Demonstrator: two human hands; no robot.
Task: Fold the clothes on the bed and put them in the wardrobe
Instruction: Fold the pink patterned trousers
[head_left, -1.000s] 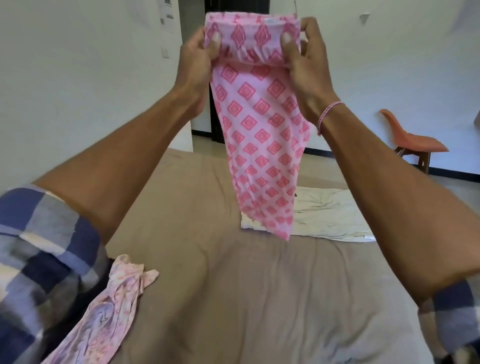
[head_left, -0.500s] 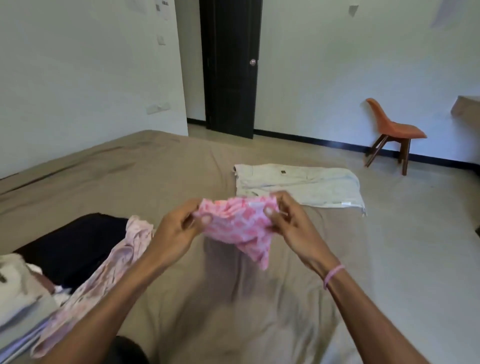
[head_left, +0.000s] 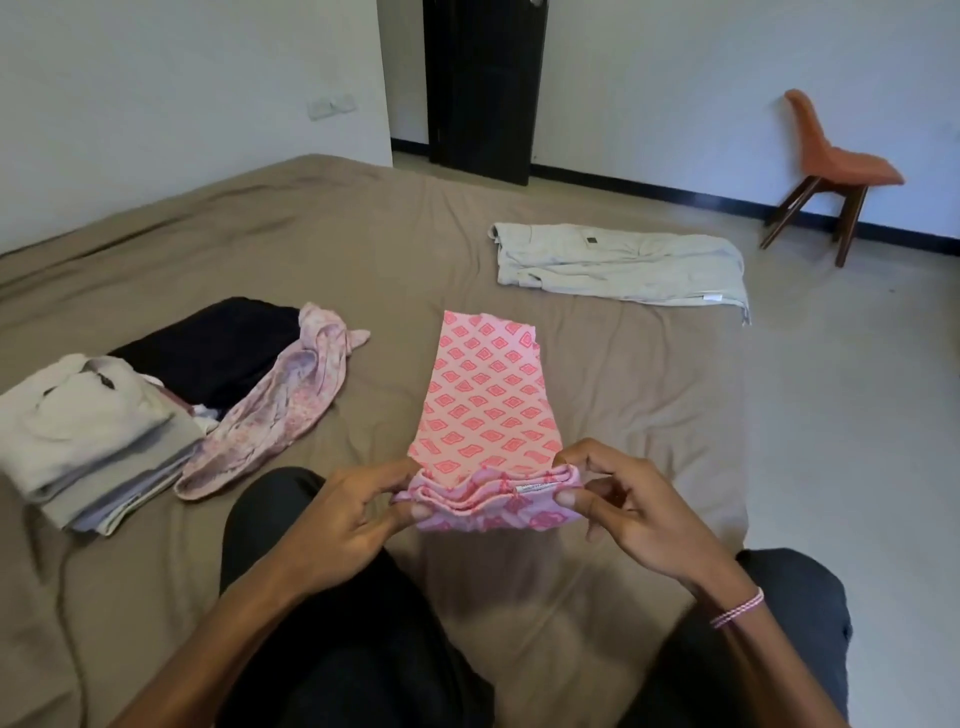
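Both of my hands are gripping the pink diamond-print garment (head_left: 488, 410) at its gathered waistband. My left hand (head_left: 353, 519) is pinching the left end between thumb and curled fingers; my right hand (head_left: 641, 514) is pinching the right end the same way, its other fingers curling loosely underneath. A small white label (head_left: 537, 487) is showing along the waistband edge between the two grips.

The garment is lying lengthwise on the brown bed (head_left: 363, 244), directly in front of me and between my knees; its body is resting flat on the sheet and its far end is pointing away from me.

To my left a floral pink garment (head_left: 280, 415) is lying crumpled on the sheet; it is touching a black garment (head_left: 208, 348) behind it and a stack of folded pale clothes (head_left: 88, 431) beside it. A beige garment (head_left: 613, 262) is lying spread out near the far right edge of the bed, well apart from the piece I am holding.

A pink-and-white bracelet (head_left: 737, 608) is sitting on my right wrist. Off the bed, an orange chair (head_left: 831, 161) is standing against the white wall; a dark door (head_left: 483, 83) is standing in the far wall.
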